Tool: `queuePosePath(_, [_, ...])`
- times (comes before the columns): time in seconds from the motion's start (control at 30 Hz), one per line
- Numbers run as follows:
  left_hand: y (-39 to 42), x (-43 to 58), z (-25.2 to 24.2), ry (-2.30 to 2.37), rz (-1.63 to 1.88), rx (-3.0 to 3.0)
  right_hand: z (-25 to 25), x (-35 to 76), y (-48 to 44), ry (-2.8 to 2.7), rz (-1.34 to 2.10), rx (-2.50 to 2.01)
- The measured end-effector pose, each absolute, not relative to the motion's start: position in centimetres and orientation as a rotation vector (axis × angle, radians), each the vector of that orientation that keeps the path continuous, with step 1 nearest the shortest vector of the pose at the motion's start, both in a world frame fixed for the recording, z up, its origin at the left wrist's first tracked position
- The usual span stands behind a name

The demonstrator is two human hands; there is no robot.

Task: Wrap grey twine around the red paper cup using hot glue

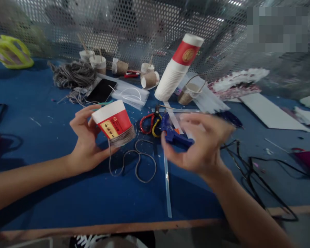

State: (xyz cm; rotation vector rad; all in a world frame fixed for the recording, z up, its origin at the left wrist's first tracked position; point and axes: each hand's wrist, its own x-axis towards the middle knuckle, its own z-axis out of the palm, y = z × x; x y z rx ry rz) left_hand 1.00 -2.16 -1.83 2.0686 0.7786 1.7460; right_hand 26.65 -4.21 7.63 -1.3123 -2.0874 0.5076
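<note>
My left hand (86, 144) grips a red and white paper cup (113, 120), tilted on its side. Grey cord is wound in rows around the cup's narrower end, and a loose tail of grey cord (139, 162) curls over the blue table. My right hand (198, 141) is blurred by motion, its fingers apart and nothing visible in them. It hovers just over a blue glue gun (177, 136), partly covering it. Beside the glue gun lie pliers (150, 124) with one red and one yellow handle. A clear glue stick (167, 186) points toward the table's front edge.
A leaning stack of paper cups (172, 77) stands at the back. Behind my left hand are a grey yarn bundle (73, 74), a black phone (101, 90) and several small wrapped cups. Black cables (250, 172) lie at right, near a white board (274, 112). Perforated metal closes off the back.
</note>
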Motion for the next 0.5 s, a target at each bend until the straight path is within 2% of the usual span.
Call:
queuePosePath(0.07, [-1.9, 0.8, -2.2, 0.757, 1.799, 2.053, 8.4, 28.2, -2.5, -1.998, -0.002, -1.481])
queuePosePath(0.1, [-1.7, 0.8, -2.2, 0.766, 1.822, 2.034, 8.5, 29.0, -1.8, -2.023, -0.112, -1.561])
queuePosePath(0.27, [-1.6, 1.1, -1.8, 0.827, 1.779, 1.964, 7.5, 30.9, -0.7, -2.504, 0.167, -1.799])
queuePosePath(0.5, [-1.8, 1.0, -1.3, 0.729, 1.64, 2.01, 5.3, 30.5, 0.5, -2.666, -0.059, -1.75])
